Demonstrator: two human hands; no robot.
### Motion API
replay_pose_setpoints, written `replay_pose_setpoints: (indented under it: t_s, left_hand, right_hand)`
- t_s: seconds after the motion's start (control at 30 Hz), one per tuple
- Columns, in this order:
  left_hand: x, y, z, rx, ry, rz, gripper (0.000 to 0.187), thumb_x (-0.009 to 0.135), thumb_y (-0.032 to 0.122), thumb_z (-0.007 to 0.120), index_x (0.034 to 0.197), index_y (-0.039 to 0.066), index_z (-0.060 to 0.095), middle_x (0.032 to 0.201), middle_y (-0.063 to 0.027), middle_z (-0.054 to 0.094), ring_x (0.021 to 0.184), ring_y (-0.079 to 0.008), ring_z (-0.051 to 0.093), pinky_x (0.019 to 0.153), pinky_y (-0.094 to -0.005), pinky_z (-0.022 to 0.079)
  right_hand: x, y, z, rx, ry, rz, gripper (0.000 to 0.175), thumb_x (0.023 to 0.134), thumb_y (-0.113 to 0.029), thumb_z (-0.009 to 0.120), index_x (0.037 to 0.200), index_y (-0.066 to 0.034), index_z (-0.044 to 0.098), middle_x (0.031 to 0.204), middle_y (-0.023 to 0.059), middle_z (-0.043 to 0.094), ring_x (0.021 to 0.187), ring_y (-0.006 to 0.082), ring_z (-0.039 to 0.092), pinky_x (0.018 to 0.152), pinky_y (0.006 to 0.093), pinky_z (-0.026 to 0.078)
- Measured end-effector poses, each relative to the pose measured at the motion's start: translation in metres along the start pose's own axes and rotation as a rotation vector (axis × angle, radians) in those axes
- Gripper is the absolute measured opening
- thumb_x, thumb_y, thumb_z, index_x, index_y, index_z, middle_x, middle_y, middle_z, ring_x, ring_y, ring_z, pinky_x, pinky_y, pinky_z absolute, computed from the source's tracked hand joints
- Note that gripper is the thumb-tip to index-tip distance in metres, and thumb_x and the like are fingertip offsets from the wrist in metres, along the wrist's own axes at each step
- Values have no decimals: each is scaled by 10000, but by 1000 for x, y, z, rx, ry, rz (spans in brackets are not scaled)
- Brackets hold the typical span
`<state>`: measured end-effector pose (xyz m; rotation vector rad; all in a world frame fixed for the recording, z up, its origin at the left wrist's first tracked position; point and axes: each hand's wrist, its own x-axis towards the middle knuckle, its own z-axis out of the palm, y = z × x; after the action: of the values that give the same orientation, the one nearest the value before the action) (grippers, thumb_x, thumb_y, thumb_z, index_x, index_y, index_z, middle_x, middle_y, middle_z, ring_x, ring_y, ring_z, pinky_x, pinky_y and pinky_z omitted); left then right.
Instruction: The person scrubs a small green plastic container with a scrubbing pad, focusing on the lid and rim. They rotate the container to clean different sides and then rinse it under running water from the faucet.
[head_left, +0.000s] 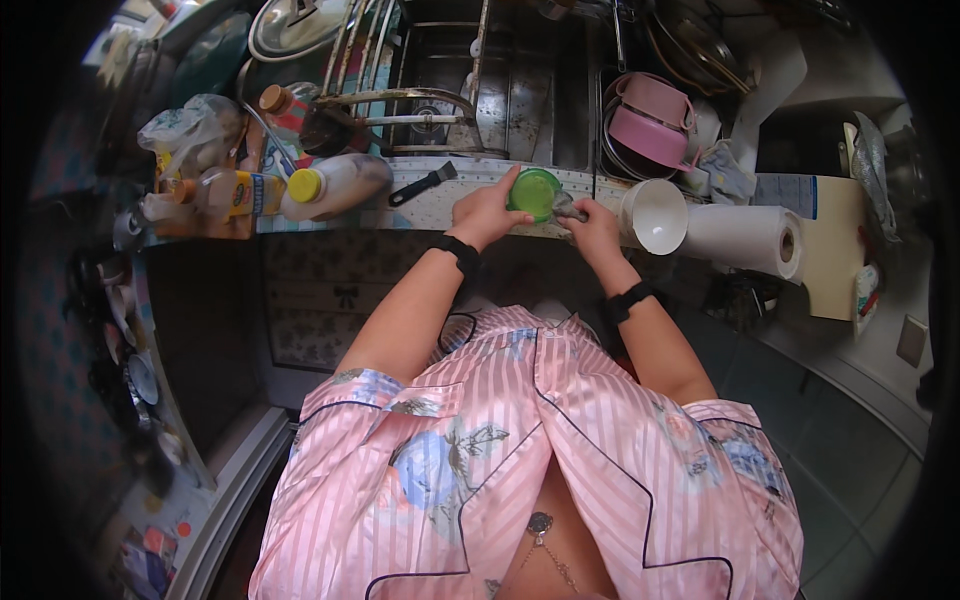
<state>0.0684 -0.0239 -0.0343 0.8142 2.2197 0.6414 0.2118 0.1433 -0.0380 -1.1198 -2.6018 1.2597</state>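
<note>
My left hand grips a small green plastic cup by its side, over the front ledge of the sink. At the cup's right rim, my right hand holds a small greyish thing, perhaps a scouring pad or a crumpled cloth; my fingers hide part of it. On the ledge to the left lies a brush with a black handle. A white bowl stands close to the right of my right hand.
A rusty dish rack stands over the steel sink. Bottles, including one with a yellow cap, crowd the left. At right are stacked pink containers, a paper towel roll and a cream board.
</note>
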Motion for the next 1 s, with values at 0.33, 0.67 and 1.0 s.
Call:
replay_pose_setpoints:
  t_s: [0.33, 0.67, 1.0]
  left_hand:
    - [2, -5, 5, -33, 19, 32, 959, 721, 451, 792, 1518, 286, 285, 1049, -161, 695, 985, -348, 662, 801, -437, 507]
    - [1, -1, 1, 43, -6, 24, 942, 734, 473, 773, 1518, 291, 284, 1015, -163, 697, 957, -354, 665, 784, -439, 508]
    - [0, 1, -3, 28, -49, -15, 935, 735, 439, 774, 1520, 295, 287, 1046, -182, 692, 990, -366, 656, 805, -434, 504]
  right_hand:
    - [66, -11, 37, 109, 118, -190, 291, 747, -178, 782, 951, -27, 640, 872, 114, 664, 780, 227, 632, 702, 346, 500]
    - [34, 2, 26, 145, 103, -26, 287, 743, -206, 795, 926, -28, 665, 837, 113, 670, 745, 230, 639, 692, 342, 501]
    - [26, 21, 20, 240, 74, -2, 249, 790, -186, 765, 932, -8, 665, 802, 91, 658, 731, 178, 607, 689, 315, 493]
